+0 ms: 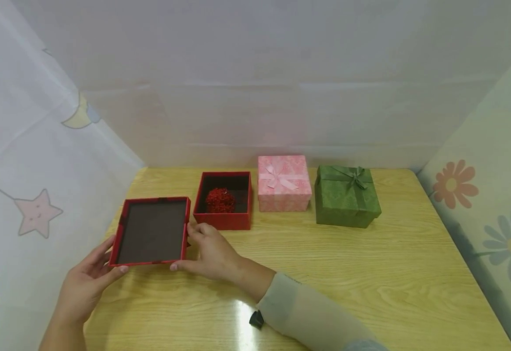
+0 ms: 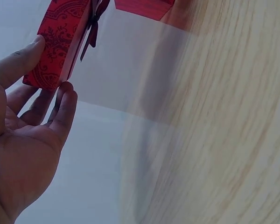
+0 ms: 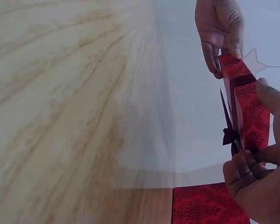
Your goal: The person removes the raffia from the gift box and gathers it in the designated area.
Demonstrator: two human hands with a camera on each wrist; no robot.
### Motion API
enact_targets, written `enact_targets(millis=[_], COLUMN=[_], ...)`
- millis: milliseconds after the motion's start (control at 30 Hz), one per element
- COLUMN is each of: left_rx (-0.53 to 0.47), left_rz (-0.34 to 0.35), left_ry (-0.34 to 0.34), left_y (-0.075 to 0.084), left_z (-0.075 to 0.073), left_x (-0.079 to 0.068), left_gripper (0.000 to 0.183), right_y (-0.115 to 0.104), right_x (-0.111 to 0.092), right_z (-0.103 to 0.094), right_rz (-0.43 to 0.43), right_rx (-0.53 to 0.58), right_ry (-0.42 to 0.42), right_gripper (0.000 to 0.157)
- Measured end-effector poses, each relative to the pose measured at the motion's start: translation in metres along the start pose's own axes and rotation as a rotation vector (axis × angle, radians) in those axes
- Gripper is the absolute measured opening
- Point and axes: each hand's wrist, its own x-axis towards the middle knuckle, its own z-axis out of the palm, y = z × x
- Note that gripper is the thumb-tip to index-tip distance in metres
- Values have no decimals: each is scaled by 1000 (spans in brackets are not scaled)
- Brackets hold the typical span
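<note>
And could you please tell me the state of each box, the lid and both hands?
Red lid: off, held up, inside showing
Red box: open, red clump inside
Pink box: closed, pink bow tied
Green box: closed, green bow tied
Left hand: gripping the lid's left side
Right hand: gripping the lid's right side

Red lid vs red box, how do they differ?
Pose: the left hand and right hand hold the red lid, underside facing the head camera; the red box stands on the table, open top up.
Depth: lid shallow, box deeper.
Inside: lid bare, box holds a red ball.
Both: red outside, dark inside.
</note>
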Motion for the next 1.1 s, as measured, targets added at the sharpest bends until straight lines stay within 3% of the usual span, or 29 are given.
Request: enact_targets(millis=[633, 967, 1100], left_rx=[248, 498, 545], left_rz=[-159, -279, -292], left_ry=[3, -35, -59], left_y=[-22, -28, -29], left_z=[-26, -33, -34], left_x=[-2, -6, -5], left_gripper=[82, 84, 86], right_y=[-3, -4, -4], right_x=[8, 13, 16], right_z=[23, 36, 39], right_rz=[32, 52, 61], right_rx=[-49, -141, -173], right_ry=[-125, -183, -213], right_gripper=[105, 98, 95])
